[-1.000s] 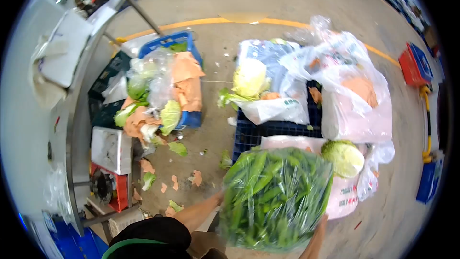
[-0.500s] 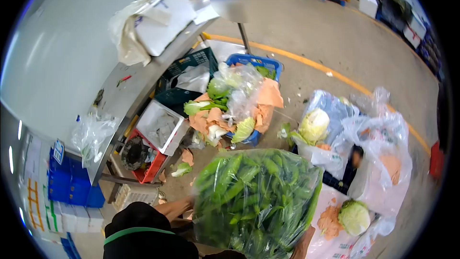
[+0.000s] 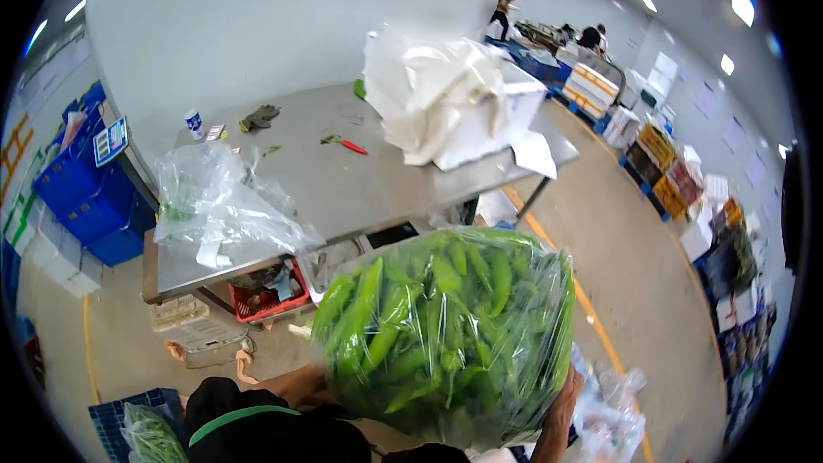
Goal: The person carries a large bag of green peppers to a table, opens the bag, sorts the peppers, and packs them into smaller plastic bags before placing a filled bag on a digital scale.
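Pepper bag (image 3: 446, 334) swung toward table (image 3: 343, 180), right fingers (image 3: 569, 387) curled against its side

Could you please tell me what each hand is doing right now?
Left hand: against the bag's left side, fingers hidden, so its grip can't be told.
Right hand: holding the bag of green peppers at its right side.

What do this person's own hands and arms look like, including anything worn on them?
The right hand wears no glove, and its wrist shows no watch or band. The left forearm is bare below a loose black sleeve crossed by a thin green stripe. The left hand's fingers are hidden.
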`<state>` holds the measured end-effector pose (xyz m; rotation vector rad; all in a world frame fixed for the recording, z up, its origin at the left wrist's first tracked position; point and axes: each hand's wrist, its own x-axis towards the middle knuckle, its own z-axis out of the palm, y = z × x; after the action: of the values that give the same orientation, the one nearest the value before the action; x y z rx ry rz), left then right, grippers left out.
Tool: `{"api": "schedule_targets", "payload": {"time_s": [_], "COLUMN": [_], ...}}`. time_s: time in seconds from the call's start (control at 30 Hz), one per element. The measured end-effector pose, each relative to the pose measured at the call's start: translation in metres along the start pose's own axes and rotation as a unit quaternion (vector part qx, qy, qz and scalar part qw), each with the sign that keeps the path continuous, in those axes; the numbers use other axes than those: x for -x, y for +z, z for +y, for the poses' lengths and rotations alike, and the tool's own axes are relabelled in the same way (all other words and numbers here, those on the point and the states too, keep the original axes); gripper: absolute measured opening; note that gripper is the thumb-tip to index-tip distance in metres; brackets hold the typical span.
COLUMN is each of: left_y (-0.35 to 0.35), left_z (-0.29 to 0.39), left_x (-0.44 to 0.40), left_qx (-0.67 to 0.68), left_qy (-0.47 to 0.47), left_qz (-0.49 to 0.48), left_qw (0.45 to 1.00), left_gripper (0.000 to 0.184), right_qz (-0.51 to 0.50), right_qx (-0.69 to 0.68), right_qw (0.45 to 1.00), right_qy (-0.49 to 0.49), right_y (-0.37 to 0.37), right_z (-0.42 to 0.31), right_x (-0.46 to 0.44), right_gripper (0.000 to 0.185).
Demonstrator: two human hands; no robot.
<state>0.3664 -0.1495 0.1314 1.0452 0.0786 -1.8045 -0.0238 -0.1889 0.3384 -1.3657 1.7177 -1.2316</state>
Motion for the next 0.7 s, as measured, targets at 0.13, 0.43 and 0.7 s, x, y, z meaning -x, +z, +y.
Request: {"api": "schedule_targets", "payload": {"time_s": [0.13,0.43,0.7], "left_y": [0.029,0.038,0.028], "left_z": [0.112,0.332,0.389], "left_x": [-0.018,-0.015,-0.044], "left_qx": [0.031,0.063,0.124], "left_qy": [0.026,0.099,0.086], "left_qz": [-0.044,-0.098,-0.073], "left_qw": [0.998,0.988,0.986], "left_gripper": [0.033,0.034,0.035], "right_qz": [-0.015,-0.260,-0.364], "right_qx": [0.065,0.011,0.083], "right_qw": [0.993,0.964,0.923], "right_qy": [-0.098,-0.048,0.090], "right_y": [0.103,0.354,0.505], "right_z": [-0.098,-0.230,-0.218], "right_x": [-0.073,-0.284,-0.399], "right_gripper": [0.040,0.042,0.041]}}
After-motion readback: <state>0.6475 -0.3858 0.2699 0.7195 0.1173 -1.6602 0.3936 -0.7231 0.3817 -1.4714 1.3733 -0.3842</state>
